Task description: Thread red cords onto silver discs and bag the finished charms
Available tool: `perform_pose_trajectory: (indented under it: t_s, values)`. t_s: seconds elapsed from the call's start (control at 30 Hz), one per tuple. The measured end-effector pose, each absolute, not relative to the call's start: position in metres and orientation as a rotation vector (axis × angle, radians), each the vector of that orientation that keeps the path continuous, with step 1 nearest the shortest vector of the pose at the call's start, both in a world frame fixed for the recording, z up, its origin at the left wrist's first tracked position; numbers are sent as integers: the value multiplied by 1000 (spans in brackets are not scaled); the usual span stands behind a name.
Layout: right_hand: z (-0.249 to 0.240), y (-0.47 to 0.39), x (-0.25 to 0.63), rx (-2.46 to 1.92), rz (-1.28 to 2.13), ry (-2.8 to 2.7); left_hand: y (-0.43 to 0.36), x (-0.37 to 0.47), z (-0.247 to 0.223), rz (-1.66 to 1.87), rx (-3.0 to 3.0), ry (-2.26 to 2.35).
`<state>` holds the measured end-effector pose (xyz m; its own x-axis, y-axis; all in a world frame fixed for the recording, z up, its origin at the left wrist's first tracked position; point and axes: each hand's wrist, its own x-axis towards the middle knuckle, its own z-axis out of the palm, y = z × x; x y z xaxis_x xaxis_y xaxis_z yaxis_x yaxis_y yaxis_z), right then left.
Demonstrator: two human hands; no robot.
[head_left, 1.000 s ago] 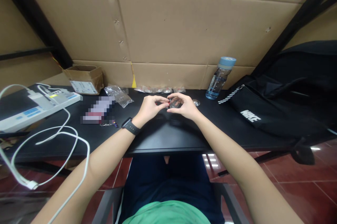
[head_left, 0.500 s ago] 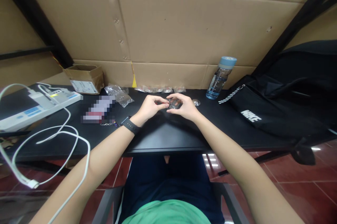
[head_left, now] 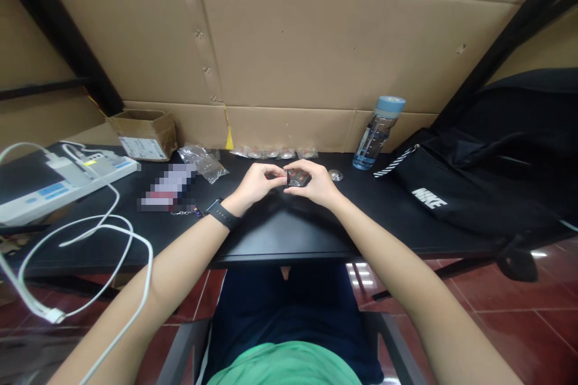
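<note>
hardly anything has moved since half a second ago: my left hand [head_left: 258,185] and right hand [head_left: 320,183] keep gripping a small clear piece [head_left: 298,178] between them, left fingertips pinched at its dark edge, over the black table [head_left: 289,234]. its smooth top carries a soft sheen and runs back to creased cardboard [head_left: 293,47]; glossy red tiles [head_left: 506,288] lie below. a round, see-through disc [head_left: 335,175] sits just beside my right hand, a crinkled plastic bag [head_left: 205,165] farther left.

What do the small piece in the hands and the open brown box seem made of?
The small piece looks like clear, glossy plastic, being see-through with glints, though glass is possible. The box seems matte cardboard, judging by its brown, creased sides.
</note>
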<state>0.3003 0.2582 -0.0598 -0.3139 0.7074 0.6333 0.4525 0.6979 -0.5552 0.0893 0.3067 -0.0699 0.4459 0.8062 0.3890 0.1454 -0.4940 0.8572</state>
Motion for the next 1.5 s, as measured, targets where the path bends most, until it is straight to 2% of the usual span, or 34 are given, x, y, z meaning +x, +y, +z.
perform_pose_trajectory:
  t_s: [0.43,0.67,0.93,1.5]
  values:
    - [-61,259,298,-866,143,-2022,310,87,-73,960,1949,827]
    - [-63,264,304,-977,175,-1936,308,88,-68,1007,1838,715]
    - [-66,265,302,-939,237,-1928,298,90,-68,883,1604,652]
    - [-63,267,309,-928,20,-2034,306,89,-78,949,1860,520]
